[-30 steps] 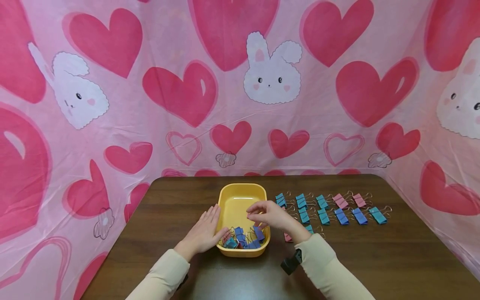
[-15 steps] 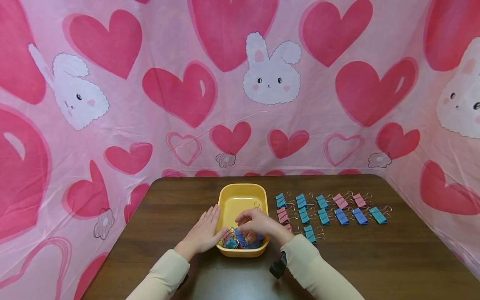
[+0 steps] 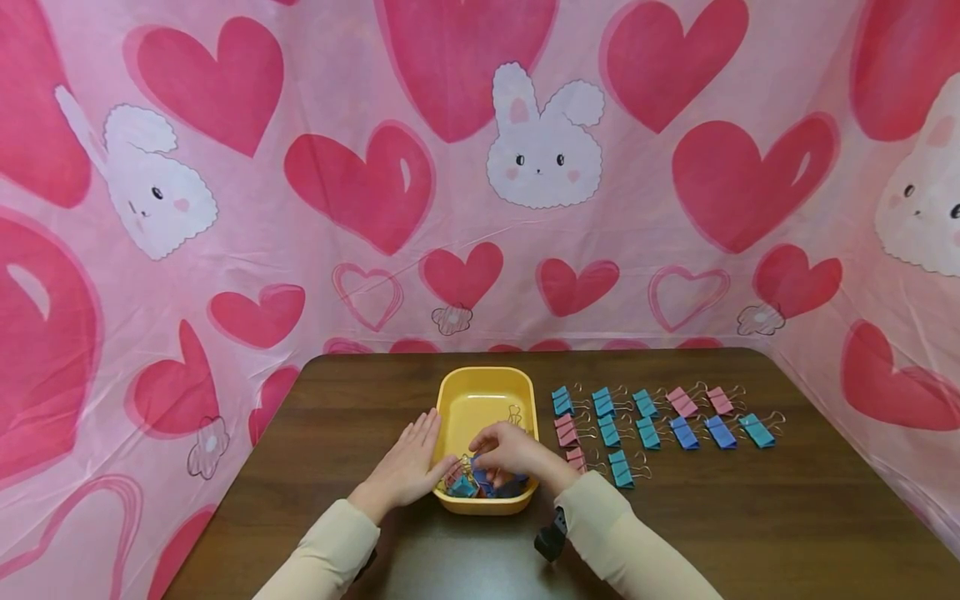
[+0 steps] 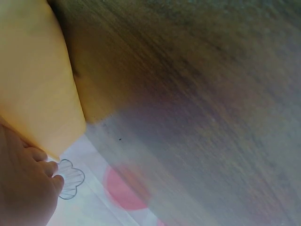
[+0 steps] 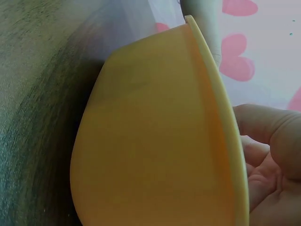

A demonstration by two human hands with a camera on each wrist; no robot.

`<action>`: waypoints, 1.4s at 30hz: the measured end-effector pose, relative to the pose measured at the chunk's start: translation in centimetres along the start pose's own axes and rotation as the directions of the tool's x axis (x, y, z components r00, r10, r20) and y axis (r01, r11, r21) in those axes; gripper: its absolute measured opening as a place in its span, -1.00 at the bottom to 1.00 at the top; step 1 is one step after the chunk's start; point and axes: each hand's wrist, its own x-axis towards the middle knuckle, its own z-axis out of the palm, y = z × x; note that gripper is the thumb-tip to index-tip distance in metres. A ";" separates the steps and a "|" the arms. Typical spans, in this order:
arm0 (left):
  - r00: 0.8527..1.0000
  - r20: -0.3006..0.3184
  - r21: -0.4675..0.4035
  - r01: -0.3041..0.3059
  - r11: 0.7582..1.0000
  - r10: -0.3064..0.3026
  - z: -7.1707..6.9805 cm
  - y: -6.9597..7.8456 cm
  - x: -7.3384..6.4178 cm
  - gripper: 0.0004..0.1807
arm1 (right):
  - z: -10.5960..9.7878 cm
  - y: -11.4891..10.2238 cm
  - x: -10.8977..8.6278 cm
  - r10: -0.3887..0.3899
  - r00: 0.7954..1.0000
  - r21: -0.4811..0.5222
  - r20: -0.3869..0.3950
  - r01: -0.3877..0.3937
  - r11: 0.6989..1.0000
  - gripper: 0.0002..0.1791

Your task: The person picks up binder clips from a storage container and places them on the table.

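A yellow plastic tray (image 3: pixel 486 379) stands on the table, with blue, teal and pink binder clips (image 3: pixel 462 486) heaped at its near end. My left hand (image 3: pixel 405 462) rests against the tray's left rim with its fingers straight. My right hand (image 3: pixel 510 452) reaches over the right rim into the tray, its fingers bent down at a blue binder clip (image 3: pixel 482 475). In the right wrist view the tray wall (image 5: pixel 155 132) hides the fingertips, so I cannot tell whether they pinch the clip. Wire handles (image 3: pixel 514 414) of another clip show beyond the right hand.
Right of the tray, binder clips lie in rows on the brown table (image 3: pixel 720 517): teal clips (image 3: pixel 602 402), pink clips (image 3: pixel 681 402) and blue clips (image 3: pixel 683 433). A pink cloth (image 3: pixel 480 225) with hearts and rabbits hangs behind the table.
My right hand has moved left and lower into the tray, uncovering pink and teal clips in the rows at right. The left hand has stayed on the rim.
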 end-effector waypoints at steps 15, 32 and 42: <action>1.000 -0.013 0.016 -0.009 1.000 0.009 0.1 -0.1 0.1 -0.16 | -0.8 -0.1 -0.8 -0.074 0.994 -0.057 -0.080 0.070 0.996 -0.79; 1.000 -0.011 -0.006 -0.004 1.000 0.004 0.1 -0.1 0.0 -0.16 | -2.0 -0.7 -1.5 -0.085 0.992 -0.154 -0.096 0.070 0.986 -0.74; 1.000 -0.004 -0.004 -0.002 1.000 0.002 0.1 -0.1 0.1 -0.16 | -1.6 -1.9 -1.9 -0.188 0.980 -0.324 -0.061 0.159 0.932 -0.79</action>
